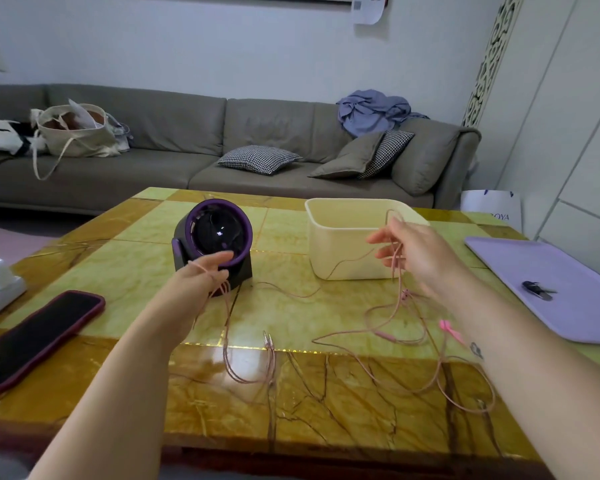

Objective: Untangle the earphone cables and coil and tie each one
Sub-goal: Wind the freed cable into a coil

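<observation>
Thin pink earphone cables lie tangled in loose loops across the yellow stone table. My left hand is raised in front of the purple fan, with cable wrapped around its fingers and strands hanging down to the table. My right hand is lifted in front of the cream box, pinching several cable strands that drop to the table. A bright pink earbud lies by my right forearm. Two plug ends rest near the table's middle.
A purple and black desk fan stands behind my left hand. A cream plastic box sits at the right rear. A lilac tray with a dark clip is far right. A phone lies at left. A grey sofa stands behind.
</observation>
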